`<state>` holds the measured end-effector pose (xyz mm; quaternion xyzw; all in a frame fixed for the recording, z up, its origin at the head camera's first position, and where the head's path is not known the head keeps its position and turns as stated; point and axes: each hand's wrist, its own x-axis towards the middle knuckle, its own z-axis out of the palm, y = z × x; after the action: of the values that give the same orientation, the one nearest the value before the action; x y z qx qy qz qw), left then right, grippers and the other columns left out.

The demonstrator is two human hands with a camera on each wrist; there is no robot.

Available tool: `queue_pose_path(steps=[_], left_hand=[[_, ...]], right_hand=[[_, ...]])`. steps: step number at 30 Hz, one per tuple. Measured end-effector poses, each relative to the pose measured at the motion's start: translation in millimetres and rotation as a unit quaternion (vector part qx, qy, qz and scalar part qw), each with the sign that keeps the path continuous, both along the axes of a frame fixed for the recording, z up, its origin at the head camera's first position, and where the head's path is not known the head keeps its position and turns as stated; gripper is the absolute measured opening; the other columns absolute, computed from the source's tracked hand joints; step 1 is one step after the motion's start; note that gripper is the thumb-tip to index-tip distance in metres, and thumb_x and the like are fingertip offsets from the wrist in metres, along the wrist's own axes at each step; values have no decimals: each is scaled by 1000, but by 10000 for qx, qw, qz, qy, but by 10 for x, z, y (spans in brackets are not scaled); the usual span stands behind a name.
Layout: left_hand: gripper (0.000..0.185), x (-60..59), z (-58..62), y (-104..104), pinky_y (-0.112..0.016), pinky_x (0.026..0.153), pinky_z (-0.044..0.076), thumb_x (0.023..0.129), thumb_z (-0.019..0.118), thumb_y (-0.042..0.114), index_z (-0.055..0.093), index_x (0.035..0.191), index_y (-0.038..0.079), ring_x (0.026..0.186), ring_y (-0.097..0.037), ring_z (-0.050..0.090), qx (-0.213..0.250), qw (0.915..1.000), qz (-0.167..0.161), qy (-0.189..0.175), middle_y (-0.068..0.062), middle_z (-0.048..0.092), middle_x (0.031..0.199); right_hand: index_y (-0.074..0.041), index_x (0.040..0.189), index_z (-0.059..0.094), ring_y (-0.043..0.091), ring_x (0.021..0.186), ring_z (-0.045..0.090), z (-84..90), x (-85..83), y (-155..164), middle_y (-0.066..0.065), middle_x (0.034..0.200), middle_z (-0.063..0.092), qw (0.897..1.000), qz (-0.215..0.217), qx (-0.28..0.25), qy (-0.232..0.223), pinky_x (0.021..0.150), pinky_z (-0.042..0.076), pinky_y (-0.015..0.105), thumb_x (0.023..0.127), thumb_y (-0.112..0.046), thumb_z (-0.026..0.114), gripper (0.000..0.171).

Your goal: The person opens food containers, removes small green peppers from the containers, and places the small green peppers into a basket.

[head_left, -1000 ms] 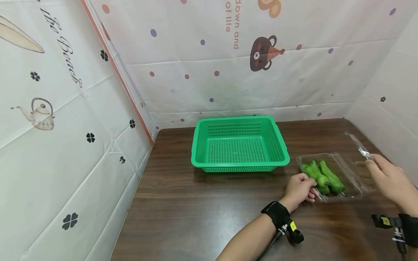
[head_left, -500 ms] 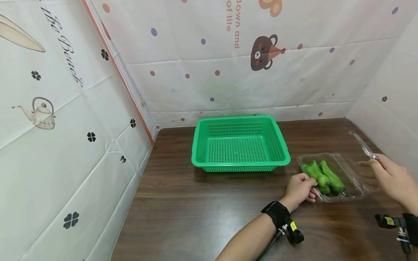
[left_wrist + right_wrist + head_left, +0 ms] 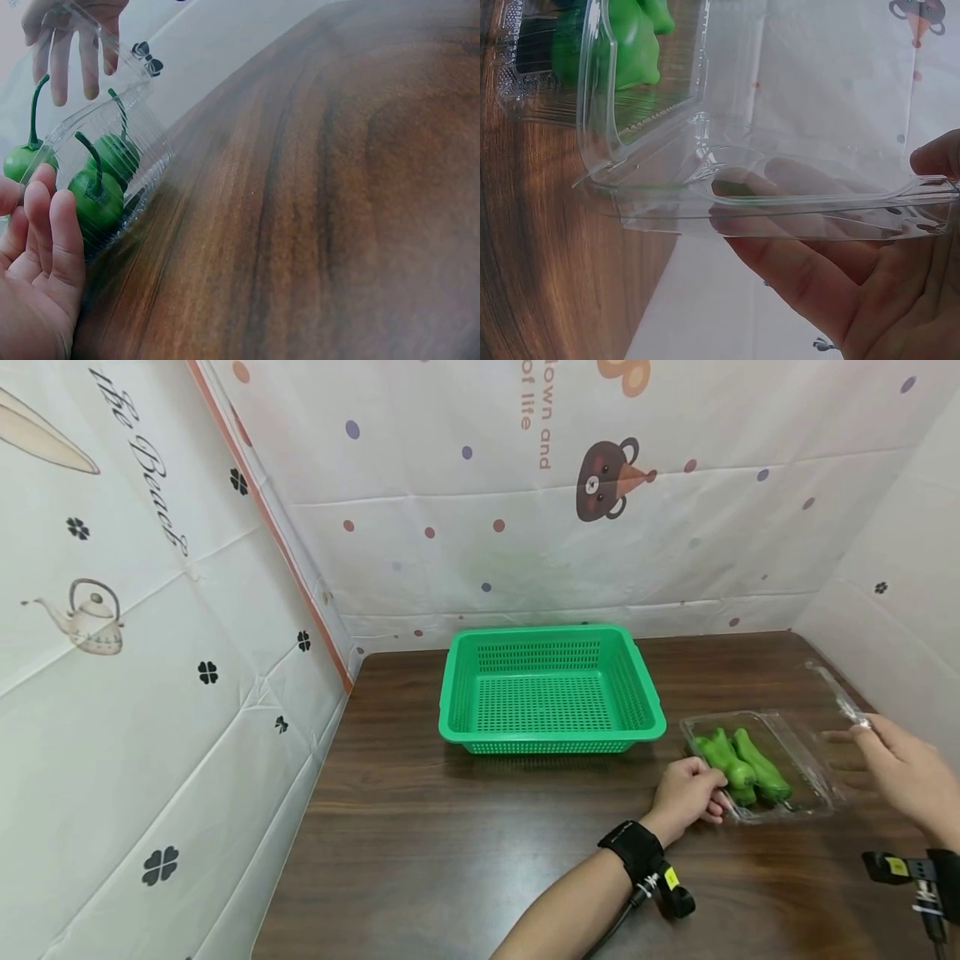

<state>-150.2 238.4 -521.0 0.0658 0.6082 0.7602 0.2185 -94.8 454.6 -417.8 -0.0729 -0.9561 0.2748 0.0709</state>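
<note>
A clear plastic clamshell box (image 3: 810,789) lies at the right of the table, holding green peppers (image 3: 761,768). Three pepper stems stick up in the left wrist view, where a pepper (image 3: 96,201) sits behind the clear wall. My left hand (image 3: 686,797) pinches the box's left rim between thumb and fingers. My right hand (image 3: 903,772) holds the raised lid (image 3: 795,204) by its edge, thumb on one side and fingers on the other. Through the clear lid, those fingers show in the right wrist view. The lid stands upright at the box's right side.
A green plastic basket (image 3: 551,746) with slotted walls stands at the back of the brown wooden table (image 3: 420,852), left of the box. Printed white sheets (image 3: 420,560) hang behind the table and along both sides.
My right hand has drawn slightly to the right, tilting the lid a little further from the box. My left hand, the peppers and the basket stay where they were.
</note>
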Motion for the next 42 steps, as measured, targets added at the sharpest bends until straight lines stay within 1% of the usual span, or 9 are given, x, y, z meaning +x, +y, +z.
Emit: queue_pose_path(steps=[2,5,10,14,22,25,29,36,42], left_hand=[[23,-6,-5,-7,-20,40,44,90,64,12,56,69,10,42,-7,52,-13,10000,-10,20,3,59,54],[23,-12,-12,-20,-20,40,45,90,64,12,56,69,9,42,-8,51,-38,10000,-7,22,3,59,54],[23,-8,-29,-18,-20,40,45,90,64,12,55,69,9,41,-8,52,-27,10000,-27,-3,3,59,54],[24,-7,-36,-9,-20,40,44,90,64,11,55,68,10,41,-8,52,-36,10000,-23,-15,3,59,54],[24,-9,-15,-7,-21,40,45,91,64,13,54,69,10,42,-8,52,-55,10000,-50,-7,2,59,55],[24,-10,-13,-5,-21,40,45,90,64,13,54,69,10,42,-8,52,-64,10000,-43,-9,2,59,54],[23,-15,-23,1,-21,40,45,90,64,12,55,69,10,42,-8,52,-62,10000,-20,-20,2,59,54],[23,-9,-8,-1,-20,39,44,89,64,11,55,68,10,41,-8,52,-32,10000,-20,0,3,58,53],[23,-2,0,-9,-20,39,44,89,65,11,55,68,11,41,-8,51,-62,10000,-11,-20,3,58,53]], right_hand=[[16,142,31,20,76,73,-7,-11,7,50,132,44,9995,139,-277,-24,60,58,48,111,-25,17,52],[17,145,26,-16,73,56,-6,-23,16,51,134,42,9980,228,-570,-129,59,59,39,111,-25,15,55],[14,154,13,10,71,72,4,-28,20,52,134,40,9981,203,-555,-177,59,59,42,111,-23,14,57],[-6,161,-12,27,67,73,-1,-6,17,53,131,41,9984,157,-539,-34,57,58,43,110,-18,14,59],[-30,160,-16,-7,69,63,16,-12,48,53,133,39,9973,324,-656,-61,57,58,38,110,-19,17,61],[-23,162,-13,33,92,74,41,-14,56,50,133,41,9996,160,-221,-39,68,56,56,111,-20,23,62],[-14,163,-8,73,113,42,66,-13,67,47,132,45,9994,5,332,-38,74,45,71,110,-21,29,65],[-13,163,-8,61,84,64,66,-16,65,50,130,43,9994,45,334,-56,61,52,61,111,-20,32,66],[-19,162,-11,74,118,36,32,7,90,34,164,-2,9999,45,96,-41,71,46,71,112,-23,28,64]])
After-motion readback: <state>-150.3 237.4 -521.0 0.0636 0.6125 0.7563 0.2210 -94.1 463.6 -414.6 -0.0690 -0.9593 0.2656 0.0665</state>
